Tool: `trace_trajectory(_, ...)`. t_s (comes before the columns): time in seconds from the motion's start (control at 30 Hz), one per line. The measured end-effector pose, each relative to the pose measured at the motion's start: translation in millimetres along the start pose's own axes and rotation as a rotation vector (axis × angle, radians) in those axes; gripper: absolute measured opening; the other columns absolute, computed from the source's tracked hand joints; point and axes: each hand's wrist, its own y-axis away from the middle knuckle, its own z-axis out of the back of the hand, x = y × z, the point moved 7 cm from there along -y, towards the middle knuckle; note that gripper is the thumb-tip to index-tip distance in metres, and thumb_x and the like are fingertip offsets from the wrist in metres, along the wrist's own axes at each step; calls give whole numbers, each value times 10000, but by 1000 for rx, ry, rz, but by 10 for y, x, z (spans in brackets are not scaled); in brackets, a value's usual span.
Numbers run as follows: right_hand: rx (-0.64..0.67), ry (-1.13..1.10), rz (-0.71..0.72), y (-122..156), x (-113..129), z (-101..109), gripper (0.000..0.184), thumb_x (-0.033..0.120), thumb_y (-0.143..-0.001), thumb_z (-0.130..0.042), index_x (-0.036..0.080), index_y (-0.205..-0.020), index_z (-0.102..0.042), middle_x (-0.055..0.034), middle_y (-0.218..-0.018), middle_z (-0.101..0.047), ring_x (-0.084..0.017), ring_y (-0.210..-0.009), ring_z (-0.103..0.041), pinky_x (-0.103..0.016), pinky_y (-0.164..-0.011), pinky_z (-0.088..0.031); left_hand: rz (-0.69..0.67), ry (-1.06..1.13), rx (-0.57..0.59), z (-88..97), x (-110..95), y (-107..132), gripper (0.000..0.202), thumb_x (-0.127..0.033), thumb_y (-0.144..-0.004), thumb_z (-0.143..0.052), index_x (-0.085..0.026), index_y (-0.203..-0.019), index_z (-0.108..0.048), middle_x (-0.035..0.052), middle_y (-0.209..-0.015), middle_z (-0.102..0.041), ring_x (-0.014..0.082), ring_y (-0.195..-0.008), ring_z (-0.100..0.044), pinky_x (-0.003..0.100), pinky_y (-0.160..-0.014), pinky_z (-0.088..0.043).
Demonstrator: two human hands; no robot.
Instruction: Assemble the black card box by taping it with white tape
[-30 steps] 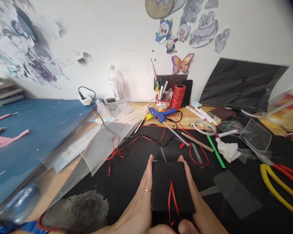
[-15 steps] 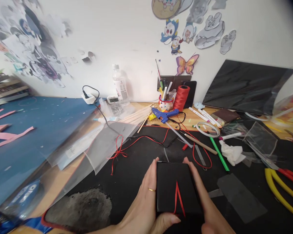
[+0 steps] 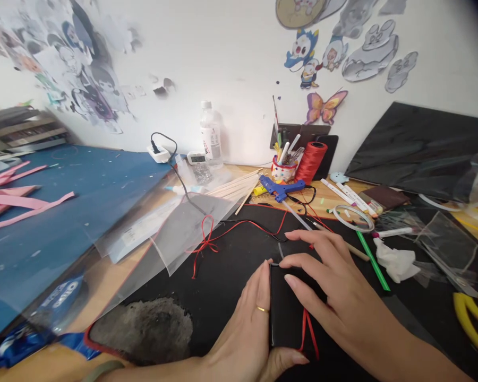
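Observation:
A black box (image 3: 286, 313) stands low in the centre, with a loop of thin red ribbon (image 3: 309, 329) coming out of its top near the front. My left hand (image 3: 239, 329), with a gold ring, lies flat along the box's left side and its thumb bends round the front, holding it. Over the box's right part hovers my right hand (image 3: 338, 289), fingers spread and curved. One fingertip is at the far edge of the top; firm contact is unclear. The box's right side is hidden behind this hand.
Behind lie a red ribbon bow (image 3: 207, 241), a blue glue gun (image 3: 282, 187), a red thread spool (image 3: 311, 162) and wooden sticks (image 3: 235, 184). Right are a green strip (image 3: 372, 260), crumpled tissue (image 3: 396, 260) and scissors (image 3: 468, 318). A plastic sheet (image 3: 183, 233) spreads left.
My right hand has left the box's right side and come up over its top with fingers spread. My left hand still holds the box. The whole view has shifted slightly left.

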Motion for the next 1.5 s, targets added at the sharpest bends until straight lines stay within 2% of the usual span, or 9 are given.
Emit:
trace_trajectory(0.3, -54, 121, 111, -16, 114, 14, 149, 180, -806, -498, 174, -877, -629, -110, -1117, -544, -267, -1039, -446, -477, -922, -370, 33, -26, 3, -6, -16, -53, 1058, -400, -762, -604, -287, -1323, 286, 235, -1431, -100, 399, -1330, -162, 589, -1015, -285)
trace_trajectory(0.43, -30, 149, 140, -19, 151, 0, 148, 209, -799, -522, 166, -882, -637, -115, -1110, -554, -268, -1025, -459, -481, -932, -368, 43, -34, -13, -7, -26, -56, 1077, -391, -747, -624, -283, -1324, 279, 241, -1417, -126, 398, -1326, -179, 593, -1007, -295)
trace_trajectory(0.63, -40, 262, 193, -25, 236, -13, 269, 336, -828, -494, 129, -902, -649, -139, -1090, -581, -288, -997, -484, -484, -873, -416, 36, -60, -23, -26, -36, -49, 1079, -384, -757, -619, -247, -1324, 288, 269, -1405, -131, 394, -1326, -178, 601, -990, -313)
trace_trajectory(0.8, -27, 321, 179, -38, 261, -51, 256, 308, -833, -485, 104, -866, -637, -168, -1083, -575, -311, -1022, -475, -504, -884, -395, 36, -85, -33, -19, -47, -46, 1100, -391, -749, -629, -235, -1323, 297, 288, -1398, -134, 408, -1317, -195, 609, -973, -330)
trace_trajectory(0.9, -21, 265, 136, -39, 208, -98, 147, 238, -818, -497, 122, -846, -583, -160, -1070, -533, -303, -1063, -440, -500, -895, -386, 28, -89, -44, -17, -62, -49, 1117, -395, -746, -630, -229, -1312, 319, 293, -1393, -141, 405, -1316, -204, 604, -971, -339)
trace_trajectory(1.03, 26, 73, 0, -10, 57, -192, 56, 199, -848, -439, 179, -879, -481, -129, -1131, -436, -256, -1128, -379, -462, -897, -402, 37, -82, -32, -17, -69, -57, 1128, -397, -729, -650, -228, -1322, 296, 275, -1403, -142, 385, -1324, -195, 585, -993, -330)
trace_trajectory(1.27, 62, -166, -127, 38, -46, -258, 75, 220, -896, -338, 235, -904, -410, -76, -1160, -376, -191, -1139, -372, -438, -933, -381, 24, -50, -10, 15, -111, -54, 1001, -409, -777, -587, -214, -1352, 210, 253, -1411, -134, 351, -1339, -173, 545, -1032, -301)
trace_trajectory(1.5, 63, -207, -159, 22, -69, -272, 79, 224, -892, -342, 238, -874, -417, -69, -1144, -386, -197, -1132, -388, -451, -929, -377, 32, -37, -20, 26, -96, -58, 974, -435, -769, -587, -191, -1372, 138, 239, -1416, -144, 342, -1339, -175, 529, -1045, -294)
